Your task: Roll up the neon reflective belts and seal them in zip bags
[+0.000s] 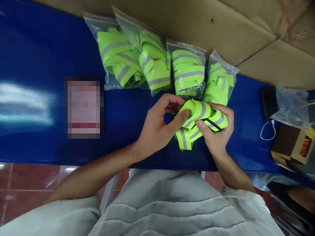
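At the left of the blue table lies a pixelated item, then four clear bags of lime strap in a row along the far side. Nearer the person, right of the table's middle, the left hand is half curled, thumb and fingers pinching the loose strap from its left. The bundle's long axis runs roughly left to right; one end points down toward the person, and a black band slants down to the right. The right hand wraps the other side, thumb pressed in front. The step looks like gathering the loops; the next move seems to call for a steady right-hand hold while the loose end is tucked in. Farther right sits a box.
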### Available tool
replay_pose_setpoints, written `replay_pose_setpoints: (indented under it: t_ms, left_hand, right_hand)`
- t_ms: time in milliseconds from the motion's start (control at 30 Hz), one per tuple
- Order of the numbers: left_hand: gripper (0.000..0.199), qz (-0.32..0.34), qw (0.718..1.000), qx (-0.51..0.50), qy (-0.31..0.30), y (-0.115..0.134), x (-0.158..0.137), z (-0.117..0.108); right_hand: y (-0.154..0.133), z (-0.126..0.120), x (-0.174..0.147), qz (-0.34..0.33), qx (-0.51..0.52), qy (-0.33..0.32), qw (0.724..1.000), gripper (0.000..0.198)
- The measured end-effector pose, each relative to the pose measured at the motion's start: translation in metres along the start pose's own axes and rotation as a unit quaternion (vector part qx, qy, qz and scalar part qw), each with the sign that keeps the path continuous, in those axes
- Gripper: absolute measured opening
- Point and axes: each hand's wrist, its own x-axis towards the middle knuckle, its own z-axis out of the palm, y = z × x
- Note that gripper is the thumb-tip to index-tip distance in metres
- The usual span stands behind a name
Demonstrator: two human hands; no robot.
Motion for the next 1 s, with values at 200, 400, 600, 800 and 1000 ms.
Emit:
replay_pose_setpoints:
  t_ms: [200, 400, 600, 800, 1000]
  left_hand:
    - [0.018, 0.016, 1.000, -0.022, 0.008, 0.004, 0.007, -0.004]
    - [0.019, 0.012, 0.999, 0.008, 0.032, 0.005, 0.005, -0.003]
    - [0.034, -0.074, 0.994, -0.072, -0.028, -0.005, 0.010, -0.005]
    - [0.030, 0.007, 1.000, 0.012, -0.002, -0.007, 0.009, -0.007]
    - [0.025, 0.036, 0.997, 0.052, 0.032, -0.008, 0.005, -0.005]
  right_hand:
    - [0.000, -0.003, 0.002, -0.017, -0.011, 0.000, 1.000, 0.043]
    - [0.000, -0.003, 0.001, -0.014, -0.024, -0.003, 1.000, 0.045]
    - [0.003, -0.006, 0.005, -0.052, -0.032, -0.010, 0.998, 0.047]
    - [0.009, -0.002, 0.009, -0.134, -0.017, -0.036, 0.990, 0.051]
    - [0.002, -0.002, 0.007, -0.145, -0.041, -0.026, 0.988, 0.049]
